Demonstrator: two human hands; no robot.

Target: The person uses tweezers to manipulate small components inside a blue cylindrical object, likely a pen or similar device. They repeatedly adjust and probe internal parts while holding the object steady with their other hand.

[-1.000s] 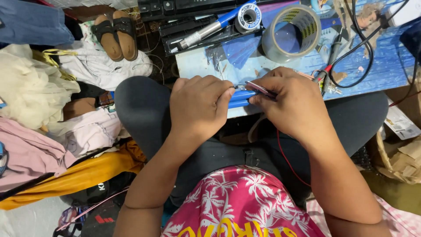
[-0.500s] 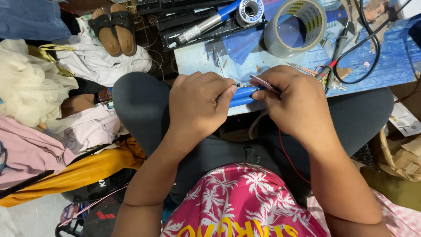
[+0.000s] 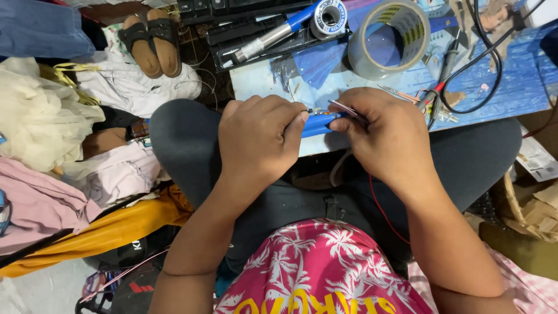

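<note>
Nearest: pink palm-print shirt [image 3: 317, 267] at bottom centre, dark trousers [image 3: 192, 145] over both knees.

Left hand [image 3: 258, 139] fisted, fingers curled tight around one end of a blue tool [image 3: 322, 123]; only a short blue stretch shows betw. the hands. Right hand [image 3: 389, 136] just beside, thumb & fingertips pinched on thin wires [image 3: 343, 107] at the tool's other end; can't tell if also gripping the tool body. Tool held level over the lap, at the near edge of the board [image 3: 267, 78], abt centre of view. Thin red wire [image 3: 381, 212] hanging down from under the right hand across the trousers.

L side, on floor: yellow cloth [image 3: 110, 227], pink cloth [image 3: 35, 203], cream cloth [image 3: 40, 116], white cloth [image 3: 133, 87]. R side: cardboard scraps [image 3: 535, 215].

Farther, on the pale-blue board: tape roll [image 3: 390, 36] upright on its side, just past the right hand; black cable [image 3: 482, 70] looping to its right; red-black clip [image 3: 433, 96] near the knuckles. Blue paper scrap [image 3: 319, 61] next to tape roll.

Farthest: solder spool [image 3: 330, 17] touching a blue-handled iron [image 3: 273, 36], both lying over a black keyboard [image 3: 256, 26]. Top left: pair of sandals [image 3: 152, 42], side by side, on the white cloth; blue denim [image 3: 43, 29] in the corner.
</note>
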